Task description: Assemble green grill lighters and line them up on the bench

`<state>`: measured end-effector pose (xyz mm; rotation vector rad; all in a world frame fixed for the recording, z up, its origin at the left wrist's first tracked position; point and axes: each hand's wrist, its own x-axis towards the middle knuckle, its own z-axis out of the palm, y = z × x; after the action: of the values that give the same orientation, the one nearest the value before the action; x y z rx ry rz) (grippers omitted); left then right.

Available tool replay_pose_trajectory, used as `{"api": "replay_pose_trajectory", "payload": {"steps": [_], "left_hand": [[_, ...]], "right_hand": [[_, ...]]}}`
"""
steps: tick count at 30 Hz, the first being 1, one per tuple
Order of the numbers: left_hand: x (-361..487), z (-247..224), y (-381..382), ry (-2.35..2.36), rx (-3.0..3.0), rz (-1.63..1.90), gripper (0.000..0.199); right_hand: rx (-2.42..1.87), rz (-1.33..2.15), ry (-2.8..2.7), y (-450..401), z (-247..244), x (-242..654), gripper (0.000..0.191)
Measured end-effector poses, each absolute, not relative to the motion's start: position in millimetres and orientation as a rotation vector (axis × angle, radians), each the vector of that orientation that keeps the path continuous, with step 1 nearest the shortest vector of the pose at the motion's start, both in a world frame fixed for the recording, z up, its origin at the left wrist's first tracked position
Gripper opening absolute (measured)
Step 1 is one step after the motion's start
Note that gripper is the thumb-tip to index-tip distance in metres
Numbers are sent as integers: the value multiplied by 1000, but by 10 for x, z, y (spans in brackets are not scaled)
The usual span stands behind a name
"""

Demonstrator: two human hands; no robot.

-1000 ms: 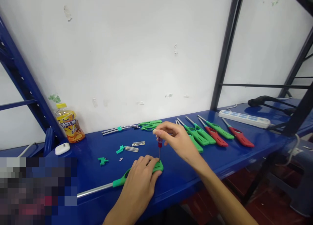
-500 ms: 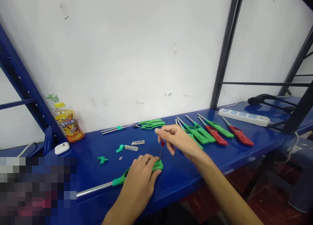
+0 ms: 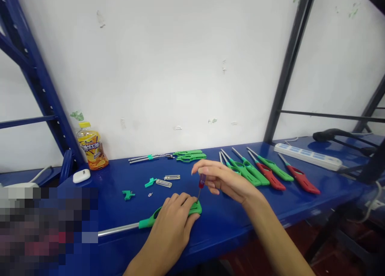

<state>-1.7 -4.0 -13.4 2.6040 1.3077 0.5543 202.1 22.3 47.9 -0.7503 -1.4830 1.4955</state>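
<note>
Under my left hand point(image 3: 173, 220), a green long-neck gas lighter point(image 3: 146, 223) lies flat on the blue tabletop, its metal barrel pointing left. My left fingers wrap over its handle and press it down. My right hand point(image 3: 227, 179) grips a small screwdriver point(image 3: 201, 182) with a dark red handle, fingertips around the top. Its thin shaft stands nearly upright, with the tip at the lighter handle's right end; whether it sits in a screw I cannot tell. Just beyond lie a green trigger piece point(image 3: 128, 194), a teal piece point(image 3: 150, 182) and clear fuel tanks point(image 3: 164, 183).
At the back are metal barrels point(image 3: 144, 158) and green handle shells point(image 3: 191, 158). Several green and red lighters point(image 3: 270, 176) lie on the right, before a white power strip point(image 3: 309, 157). A drink bottle point(image 3: 92, 148) and a white case point(image 3: 81, 176) stand left. Metal posts point(image 3: 290, 63) frame the table.
The camera view has shifted slightly. My right fingers have changed position on the screwdriver, and more of its red handle shows. My left hand still holds the lighter in place.
</note>
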Motion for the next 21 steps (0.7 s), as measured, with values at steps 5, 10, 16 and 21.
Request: {"api": "replay_pose_trajectory", "payload": {"steps": [5, 10, 16, 21], "left_hand": [[-16, -152, -34, 1299, 2584, 586, 27], [-23, -134, -38, 1302, 2586, 565, 28], [-17, -116, -47, 1303, 2582, 543, 29], [-11, -119, -45, 1309, 2575, 537, 29]], "right_hand": [[-702, 1487, -1478, 219, 460, 2055, 26], [-624, 1436, -1350, 293, 405, 1986, 26], [-573, 1497, -1295, 306, 364, 1870, 28], [-544, 1452, -1266, 284, 374, 1871, 28]]}}
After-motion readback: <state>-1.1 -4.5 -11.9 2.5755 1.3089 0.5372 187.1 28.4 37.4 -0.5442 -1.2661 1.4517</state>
